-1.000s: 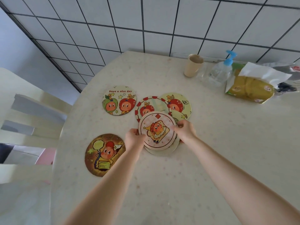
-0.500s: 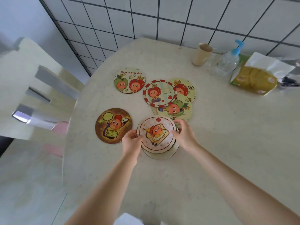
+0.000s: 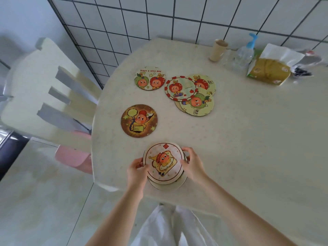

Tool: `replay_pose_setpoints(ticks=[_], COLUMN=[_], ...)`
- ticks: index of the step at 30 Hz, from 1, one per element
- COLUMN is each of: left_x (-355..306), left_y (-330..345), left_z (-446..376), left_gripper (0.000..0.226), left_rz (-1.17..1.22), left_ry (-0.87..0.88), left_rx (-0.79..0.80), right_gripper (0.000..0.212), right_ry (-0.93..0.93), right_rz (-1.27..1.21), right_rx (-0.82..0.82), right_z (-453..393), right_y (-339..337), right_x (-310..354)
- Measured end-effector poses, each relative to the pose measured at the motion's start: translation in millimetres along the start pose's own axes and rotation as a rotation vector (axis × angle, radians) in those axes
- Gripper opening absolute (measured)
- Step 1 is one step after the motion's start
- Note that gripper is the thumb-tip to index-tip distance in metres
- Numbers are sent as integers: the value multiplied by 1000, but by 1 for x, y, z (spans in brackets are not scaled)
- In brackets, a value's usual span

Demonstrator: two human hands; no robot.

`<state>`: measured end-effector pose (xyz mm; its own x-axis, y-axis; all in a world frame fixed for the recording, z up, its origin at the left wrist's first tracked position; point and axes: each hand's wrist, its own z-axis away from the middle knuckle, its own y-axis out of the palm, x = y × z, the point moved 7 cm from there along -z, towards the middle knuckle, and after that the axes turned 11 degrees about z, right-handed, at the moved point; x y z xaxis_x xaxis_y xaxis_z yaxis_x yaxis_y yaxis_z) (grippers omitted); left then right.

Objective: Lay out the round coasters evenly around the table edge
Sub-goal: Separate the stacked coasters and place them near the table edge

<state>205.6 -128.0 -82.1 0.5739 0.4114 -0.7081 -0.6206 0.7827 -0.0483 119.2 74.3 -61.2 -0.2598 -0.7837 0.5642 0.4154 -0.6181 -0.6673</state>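
Bare table top (image 3: 248, 148) open to the right, overlapping coasters (image 3: 192, 94) mid-table, cup (image 3: 218, 50), pump bottle (image 3: 245, 52) and tissue pack (image 3: 269, 70) crowding far edge, chair (image 3: 44, 89) flanking left.

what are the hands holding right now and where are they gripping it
Both hands hold a small stack of round coasters, toast-character one on top. The left hand grips its left rim, the right hand its right rim, at the table's near edge.
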Motion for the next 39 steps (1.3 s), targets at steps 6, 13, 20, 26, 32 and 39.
replay_pose_setpoints(ticks=[6,13,20,26,32,39], left_x=[4,-7,-15,-5,32,78], left_y=[-6,-2,4,37,93,152], left_z=[5,8,15,34,68,101], left_gripper=[29,28,19,13,13,11], left_rz=[-73,-172,-243,-195,-254,-297], left_ry=[33,137,218,199,123,82], left_rx=[26,13,-20,89,160,160], right_gripper=[46,33,14,16,13,13], right_ry=[109,195,156,261,343,385], right_rz=[-58,-123,-78,-353,-399,-374], right_rx=[17,-8,-104,-165,-141,-105], right_z=[16,7,6,19,37,47], right_y=[12,14,-5,-36,-71,-109], right_x=[-16,-13,-7,-49,-122,-198])
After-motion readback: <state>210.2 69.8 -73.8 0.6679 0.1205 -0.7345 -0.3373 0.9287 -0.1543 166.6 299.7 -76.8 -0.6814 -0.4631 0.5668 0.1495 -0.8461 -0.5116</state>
